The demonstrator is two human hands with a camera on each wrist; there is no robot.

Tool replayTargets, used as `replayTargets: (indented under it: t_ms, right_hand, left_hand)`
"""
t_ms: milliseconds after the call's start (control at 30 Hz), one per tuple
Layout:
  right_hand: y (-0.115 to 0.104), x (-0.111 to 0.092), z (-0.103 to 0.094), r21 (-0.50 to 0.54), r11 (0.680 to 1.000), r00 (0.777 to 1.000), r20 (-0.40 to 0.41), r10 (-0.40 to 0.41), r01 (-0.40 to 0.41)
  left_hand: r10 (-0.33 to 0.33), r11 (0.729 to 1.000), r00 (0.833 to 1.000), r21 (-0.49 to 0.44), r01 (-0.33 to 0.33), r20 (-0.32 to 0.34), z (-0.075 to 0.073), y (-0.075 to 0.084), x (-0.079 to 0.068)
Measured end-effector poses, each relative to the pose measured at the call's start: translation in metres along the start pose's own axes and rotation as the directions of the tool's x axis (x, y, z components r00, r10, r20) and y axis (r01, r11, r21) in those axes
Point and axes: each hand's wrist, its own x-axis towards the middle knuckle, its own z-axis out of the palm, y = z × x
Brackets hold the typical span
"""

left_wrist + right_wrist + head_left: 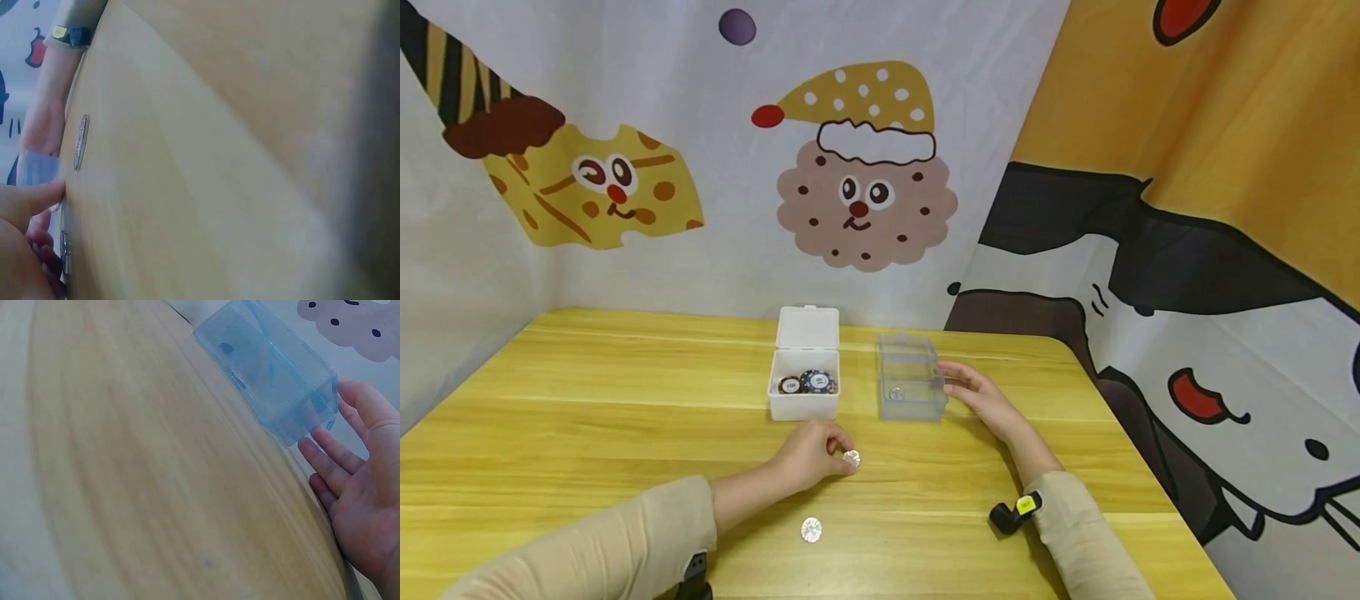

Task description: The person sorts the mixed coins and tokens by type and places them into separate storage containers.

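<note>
My left hand [812, 454] pinches a silver coin [852, 458] between thumb and fingers, low over the table in front of the white box. A second silver coin [811, 530] lies flat on the wood, nearer to me; it also shows as a coin [80, 142] seen edge-on in the left wrist view. My right hand [981, 400] touches the right side of a clear plastic box [913, 408] with extended fingers. In the right wrist view, the fingertips [306, 447] rest by that box's end. Inside the clear box sits another silver coin [896, 393].
A white box [803, 408] with its lid raised stands left of the clear box, holding several poker chips [817, 382]. Both stand on a wooden table [587, 400], toward its back edge. A printed cartoon curtain [700, 283] hangs behind.
</note>
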Motion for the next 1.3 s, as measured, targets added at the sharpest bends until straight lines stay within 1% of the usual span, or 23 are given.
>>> replayTargets:
  t_ms: [100,200,433,500,633,733,867,933,1000,1100,1300]
  right_hand:
    - [-0.009,-0.003,0.002,0.003,1.000,1.000,0.009,-0.001,0.001]
    - [-0.018,-0.006,0.005,-0.002,1.000,1.000,0.011,0.000,0.000]
    - [-0.022,-0.008,0.006,-0.013,1.000,1.000,0.004,0.000,0.000]
    - [-0.022,-0.007,0.006,-0.014,1.000,1.000,0.002,0.002,-0.002]
    - [-0.021,-0.007,0.006,-0.021,1.000,1.000,0.001,0.006,-0.006]
    - [-0.009,-0.003,0.004,-0.020,1.000,1.000,-0.012,0.000,-0.001]
    - [0.006,0.001,0.001,-0.011,1.000,0.999,-0.026,-0.019,0.018]
    - [0.006,0.001,0.001,-0.008,1.000,0.999,-0.025,-0.022,0.022]
    - [0.006,0.000,0.001,-0.009,1.000,0.999,-0.025,-0.021,0.020]
    - [0.005,0.000,0.001,-0.009,1.000,1.000,-0.025,-0.016,0.016]
    - [0.003,0.000,0.002,-0.011,1.000,1.000,-0.028,-0.012,0.012]
  left_hand:
    - [-0.007,1.000,1.000,-0.027,0.007,-0.007,-0.001,0.001,-0.001]
    - [0.001,0.999,1.000,-0.043,-0.001,-0.014,-0.002,0.001,-0.002]
    - [0.058,0.995,0.998,-0.077,-0.059,-0.011,-0.006,0.003,-0.003]
    - [0.058,0.994,0.998,-0.093,-0.059,-0.012,-0.006,0.004,-0.003]
    - [0.032,0.991,0.999,-0.129,-0.034,-0.021,-0.003,0.006,-0.003]
    - [0.006,0.987,1.000,-0.159,-0.010,-0.026,0.001,0.011,-0.003]
    - [-0.014,0.978,1.000,-0.210,0.010,-0.017,0.003,0.019,-0.001]
    - [-0.017,0.970,1.000,-0.241,0.012,-0.018,0.003,0.022,0.001]
    - [-0.027,0.962,0.999,-0.272,0.016,-0.034,0.003,0.025,0.003]
    - [-0.035,0.952,0.996,-0.306,0.010,-0.077,0.003,0.030,0.008]
    - [-0.041,0.948,0.986,-0.319,-0.013,-0.160,0.006,0.037,0.017]
